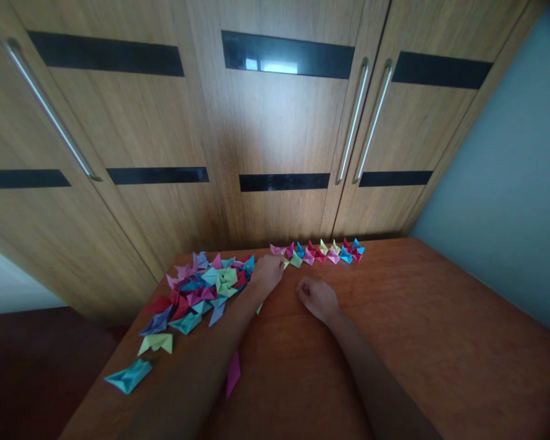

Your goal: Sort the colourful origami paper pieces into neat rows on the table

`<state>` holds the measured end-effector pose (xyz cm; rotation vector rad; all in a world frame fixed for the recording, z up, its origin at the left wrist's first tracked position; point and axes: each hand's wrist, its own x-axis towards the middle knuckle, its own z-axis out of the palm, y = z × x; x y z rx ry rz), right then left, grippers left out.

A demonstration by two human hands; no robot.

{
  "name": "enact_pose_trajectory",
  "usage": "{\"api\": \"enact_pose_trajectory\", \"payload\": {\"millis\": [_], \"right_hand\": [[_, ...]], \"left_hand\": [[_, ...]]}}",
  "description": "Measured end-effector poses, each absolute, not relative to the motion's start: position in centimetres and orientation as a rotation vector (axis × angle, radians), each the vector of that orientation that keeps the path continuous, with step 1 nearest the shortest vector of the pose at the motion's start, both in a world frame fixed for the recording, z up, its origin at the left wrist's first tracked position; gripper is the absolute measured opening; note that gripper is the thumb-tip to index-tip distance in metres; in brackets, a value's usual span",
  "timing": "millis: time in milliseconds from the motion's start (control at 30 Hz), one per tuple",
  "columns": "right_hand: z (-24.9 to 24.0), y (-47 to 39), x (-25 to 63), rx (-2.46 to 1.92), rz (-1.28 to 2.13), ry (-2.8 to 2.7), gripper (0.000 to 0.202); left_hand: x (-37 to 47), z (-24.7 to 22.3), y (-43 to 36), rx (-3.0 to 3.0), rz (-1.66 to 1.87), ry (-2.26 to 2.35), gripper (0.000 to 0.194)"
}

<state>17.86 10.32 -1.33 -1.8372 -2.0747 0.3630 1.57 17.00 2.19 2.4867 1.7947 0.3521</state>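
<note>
My left hand (268,273) reaches to the left end of a double row of small folded paper boats (319,256). Its fingers are pinched at a pale yellow paper boat (286,264), mostly hidden behind them. My right hand (318,298) rests on the table just in front of the row, fingers curled in, with nothing showing in them. Left of my left hand lies a heap of paper boats (197,296) in red, pink, blue, green and purple. My left forearm partly covers a magenta boat (233,374).
The brown wooden table (417,330) has its back edge by a wooden wardrobe (275,134) with long metal handles (354,122). A teal boat (129,376) and a yellow-green boat (156,343) lie near the left edge. A pale blue wall (508,201) stands on the right.
</note>
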Motion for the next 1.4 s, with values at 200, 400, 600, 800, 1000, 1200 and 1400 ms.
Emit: {"api": "enact_pose_trajectory", "payload": {"millis": [200, 400, 600, 800, 1000, 1200, 1400], "right_hand": [[-1.3, 10.3, 17.8, -1.852, 0.358, -2.079, 0.014], [-1.5, 10.4, 17.8, -1.817, 0.333, -2.082, 0.013], [-1.4, 10.3, 17.8, -1.83, 0.362, -2.078, 0.012], [-1.4, 10.3, 17.9, -1.834, 0.339, -2.085, 0.013], [-1.3, 10.3, 17.9, -1.823, 0.339, -2.089, 0.013], [-1.0, 10.2, 17.8, -1.861, 0.366, -2.09, 0.015], [-0.9, 10.2, 17.7, -1.855, 0.372, -2.074, 0.015]], "left_hand": [[1.6, 2.0, 16.5, 2.485, 0.361, 1.781, 0.025], [1.0, 1.9, 15.6, 2.48, 0.364, 1.771, 0.025], [1.2, 1.9, 16.1, 2.477, 0.371, 1.779, 0.024], [1.6, 1.8, 16.6, 2.468, 0.363, 1.783, 0.024], [1.8, 1.9, 16.2, 2.479, 0.377, 1.771, 0.023], [0.7, 3.8, 18.0, 2.479, 0.43, 1.828, 0.031], [0.0, 5.4, 22.8, 2.412, 0.374, 1.935, 0.024]]}}
